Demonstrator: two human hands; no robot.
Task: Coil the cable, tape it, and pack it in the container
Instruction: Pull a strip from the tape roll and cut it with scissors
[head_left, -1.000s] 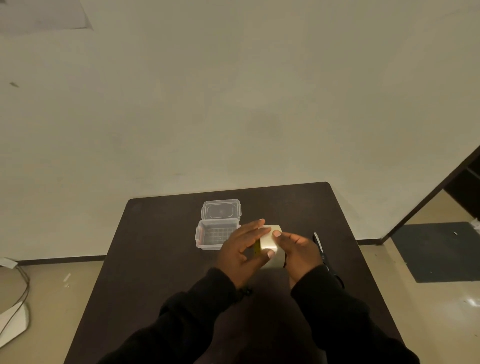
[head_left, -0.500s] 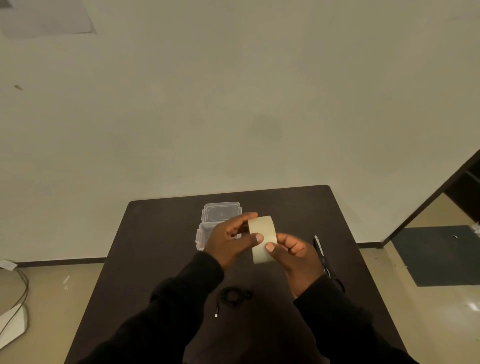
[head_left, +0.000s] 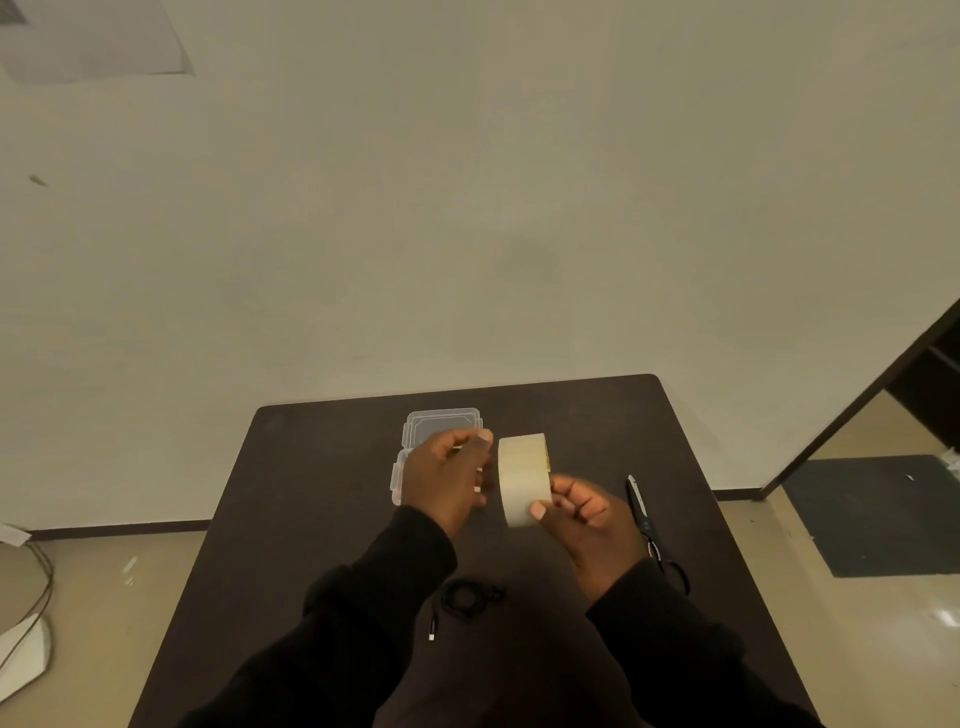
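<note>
My right hand holds a cream roll of tape upright above the dark table. My left hand hovers just left of the roll with its fingers curled; whether it pinches the tape's end is unclear. The black cable lies coiled on the table near me, between my sleeves, with one plug end trailing out. The clear plastic container stands open behind my left hand, which hides most of it. Its lid lies flipped back.
Black-handled scissors lie on the table right of my right hand, partly under that wrist. A pale wall rises behind the table's far edge. On the floor at the left lie a cord and a white object.
The tape roll was lifted off the table and turned on edge. My left hand came off the roll and shifted left; the right hand keeps hold of it.
</note>
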